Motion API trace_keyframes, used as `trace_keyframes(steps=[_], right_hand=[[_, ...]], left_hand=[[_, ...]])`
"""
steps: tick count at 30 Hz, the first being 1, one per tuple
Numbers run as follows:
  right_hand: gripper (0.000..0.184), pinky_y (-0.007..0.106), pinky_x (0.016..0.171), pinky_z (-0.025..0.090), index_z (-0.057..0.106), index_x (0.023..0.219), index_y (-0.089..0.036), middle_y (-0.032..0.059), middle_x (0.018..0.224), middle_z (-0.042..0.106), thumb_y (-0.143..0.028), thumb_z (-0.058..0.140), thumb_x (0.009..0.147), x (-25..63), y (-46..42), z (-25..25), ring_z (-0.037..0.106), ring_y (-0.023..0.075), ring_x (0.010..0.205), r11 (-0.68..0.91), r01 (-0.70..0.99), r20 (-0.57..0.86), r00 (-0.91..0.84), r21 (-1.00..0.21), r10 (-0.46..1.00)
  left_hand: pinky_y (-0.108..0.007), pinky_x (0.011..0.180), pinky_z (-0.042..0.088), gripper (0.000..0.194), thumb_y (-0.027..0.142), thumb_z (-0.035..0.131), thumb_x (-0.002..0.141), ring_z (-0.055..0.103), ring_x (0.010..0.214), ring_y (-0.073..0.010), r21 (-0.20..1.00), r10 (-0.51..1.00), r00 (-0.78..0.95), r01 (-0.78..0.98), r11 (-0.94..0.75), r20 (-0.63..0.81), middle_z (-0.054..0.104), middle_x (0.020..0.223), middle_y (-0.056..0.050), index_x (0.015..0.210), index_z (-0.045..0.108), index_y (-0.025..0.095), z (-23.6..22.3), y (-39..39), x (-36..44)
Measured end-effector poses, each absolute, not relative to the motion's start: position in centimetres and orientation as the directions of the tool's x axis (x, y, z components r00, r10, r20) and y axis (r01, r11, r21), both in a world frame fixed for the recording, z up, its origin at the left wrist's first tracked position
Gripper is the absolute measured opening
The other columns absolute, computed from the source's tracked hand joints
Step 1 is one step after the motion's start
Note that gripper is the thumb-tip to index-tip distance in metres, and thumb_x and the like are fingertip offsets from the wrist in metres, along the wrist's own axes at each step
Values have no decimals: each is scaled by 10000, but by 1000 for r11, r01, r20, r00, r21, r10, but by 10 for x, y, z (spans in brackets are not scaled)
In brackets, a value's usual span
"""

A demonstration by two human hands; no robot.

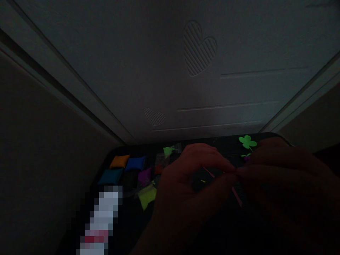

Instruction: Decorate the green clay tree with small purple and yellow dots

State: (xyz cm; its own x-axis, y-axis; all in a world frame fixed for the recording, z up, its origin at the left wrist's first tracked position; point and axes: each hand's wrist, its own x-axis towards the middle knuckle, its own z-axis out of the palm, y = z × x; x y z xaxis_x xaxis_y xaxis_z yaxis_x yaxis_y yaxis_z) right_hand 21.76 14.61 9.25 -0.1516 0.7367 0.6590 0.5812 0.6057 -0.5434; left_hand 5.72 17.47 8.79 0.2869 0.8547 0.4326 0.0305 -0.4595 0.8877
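The scene is very dark. My left hand [191,173] and my right hand [278,170] meet over a black tray [124,150], fingertips pinched together near the middle. A thin pink stick [237,196] runs under the fingers, from the pinch down to the right. What the fingertips pinch is too small and too dim to name. A green clover-shaped piece [247,141] lies on the tray just beyond my right hand, with a small purple bit [247,158] by its fingers.
Small packets of colour lie on the tray's left part: orange [120,161], blue [135,163], teal [110,176], purple [145,176], yellow-green [147,196], and a green one [169,151]. A blurred white tube [102,219] lies at the near left. A pale panel embossed with hearts [199,47] rises behind.
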Motion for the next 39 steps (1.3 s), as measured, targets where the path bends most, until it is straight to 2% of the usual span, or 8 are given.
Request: trace_keyframes(steps=[5,9,13,21,26,30,39], right_hand=[[311,301,600,403,559,1010,-315,-16,809,573,-158,544,742,216,148,90,500,139,712,625,609,683,-180,-488,708],[298,283,631,418,551,1010,-295,-22,831,558,-143,532,755,217,149,92,506,117,704,653,616,688,-236,-440,686],[282,257,681,430,545,1027,-248,-6,938,543,-140,513,769,221,148,91,509,118,804,676,610,698,-264,-413,665],[223,202,728,425,541,966,-216,-15,932,544,-122,539,764,219,151,88,502,93,863,679,549,679,-249,-488,690],[196,173,756,428,535,943,-208,-17,922,559,-108,510,776,214,148,92,509,87,901,665,520,676,-207,-537,708],[179,176,714,449,531,915,-211,-16,892,567,-106,506,772,213,150,93,526,83,854,650,499,657,-196,-573,728],[184,155,733,447,524,898,-207,-32,876,576,-104,533,745,212,150,94,531,75,850,663,496,677,-186,-561,712]], left_hand=[[-256,766,494,107,130,609,706,568,908,-151,892,860,288,40,-450,421,614,791,10,761,609,223,88,177,58],[-274,771,499,118,125,609,701,570,916,-164,896,865,285,42,-442,414,621,792,2,766,618,223,89,178,58],[-279,766,499,114,123,611,700,568,916,-169,916,880,286,22,-402,379,616,791,-2,755,620,223,87,177,57],[-227,787,475,102,148,621,705,559,907,-136,956,902,323,-54,-287,289,615,823,22,751,636,238,89,176,58],[-194,786,466,99,145,618,711,558,901,-117,960,901,334,-63,-274,279,612,814,35,748,629,237,91,175,57],[-155,764,462,99,157,616,717,552,907,-96,958,899,332,-60,-281,285,605,828,52,761,618,246,90,174,57],[-183,741,479,106,148,605,724,558,917,-119,954,892,340,-59,-295,297,605,841,44,763,611,246,91,173,57]])
